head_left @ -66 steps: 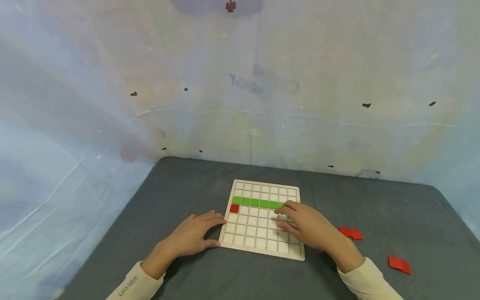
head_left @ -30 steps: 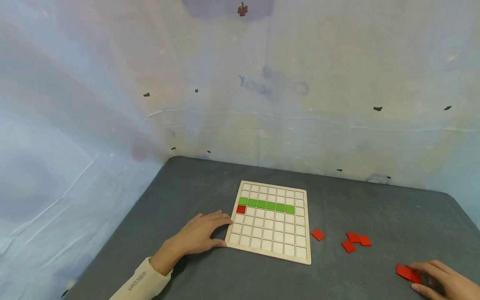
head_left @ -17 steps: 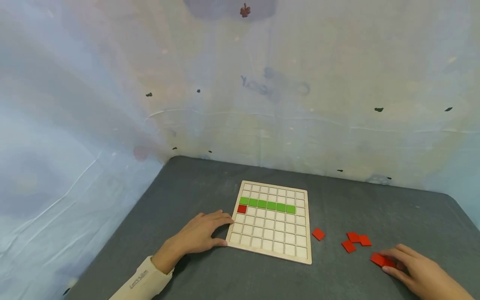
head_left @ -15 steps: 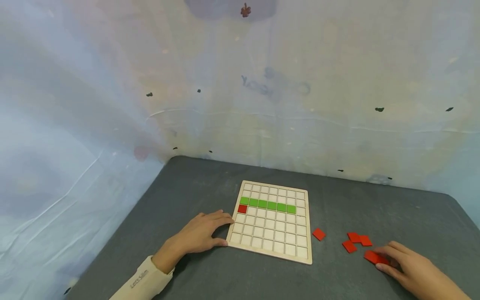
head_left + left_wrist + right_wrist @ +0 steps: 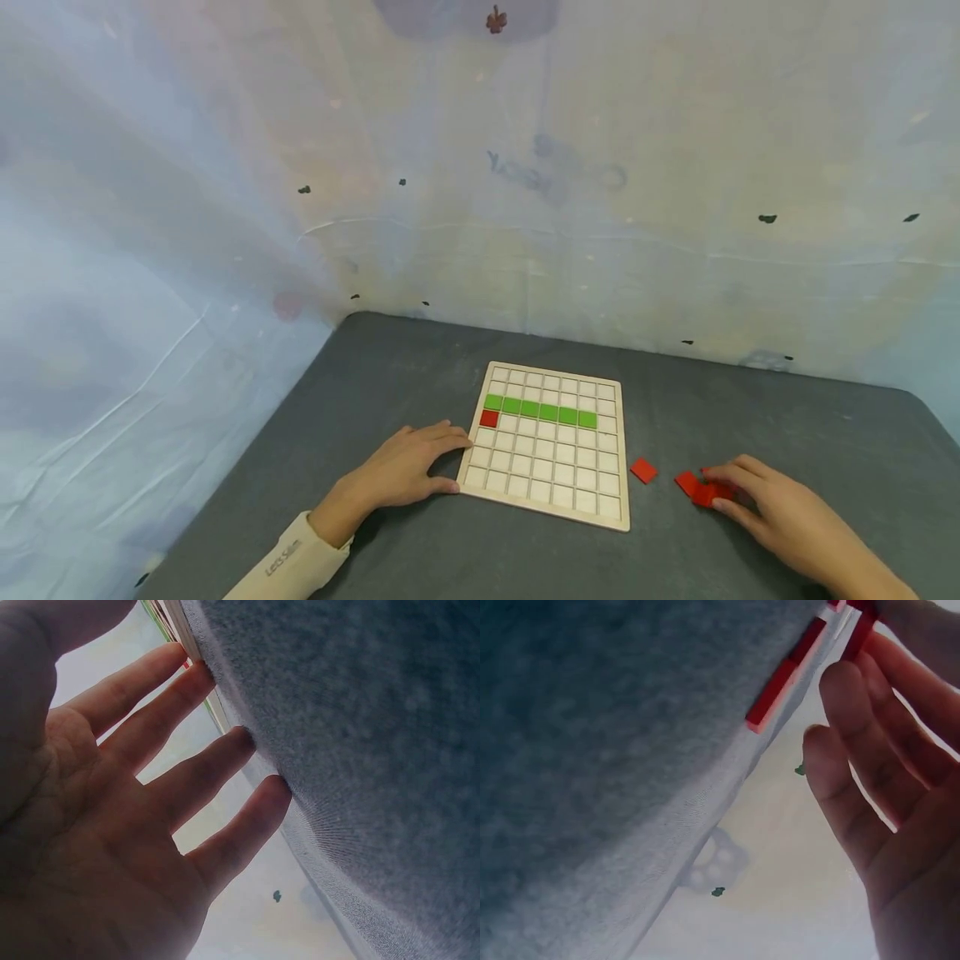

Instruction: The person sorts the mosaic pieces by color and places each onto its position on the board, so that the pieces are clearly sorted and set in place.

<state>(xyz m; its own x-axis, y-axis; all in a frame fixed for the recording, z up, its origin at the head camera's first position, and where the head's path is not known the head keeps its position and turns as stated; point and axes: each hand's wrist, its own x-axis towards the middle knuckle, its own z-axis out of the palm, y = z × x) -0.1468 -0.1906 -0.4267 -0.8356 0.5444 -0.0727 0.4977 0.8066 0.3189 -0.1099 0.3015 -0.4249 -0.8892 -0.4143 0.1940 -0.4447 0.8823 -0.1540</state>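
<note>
A square wooden grid board (image 5: 540,489) lies on the grey table, with a row of green tiles (image 5: 549,412) and one red tile (image 5: 489,418) below the row's left end. My left hand (image 5: 401,468) rests against the board's left edge and near corner, its fingers fairly straight in the left wrist view. To the board's right, my right hand (image 5: 780,515) pinches a red tile (image 5: 857,636) between thumb and fingers, right at a small group of red tiles (image 5: 687,483). Its fingers partly hide that group. How many tiles it holds, I cannot tell.
One loose red tile (image 5: 643,471) lies between the board and the group. The dark grey table (image 5: 390,367) has a rounded far edge. Behind it hangs a pale, patterned cloth (image 5: 570,275) with small dark marks.
My right hand left the board, reached red tiles at the far right, then brought them leftward to the other red tiles. My left hand stayed at the board.
</note>
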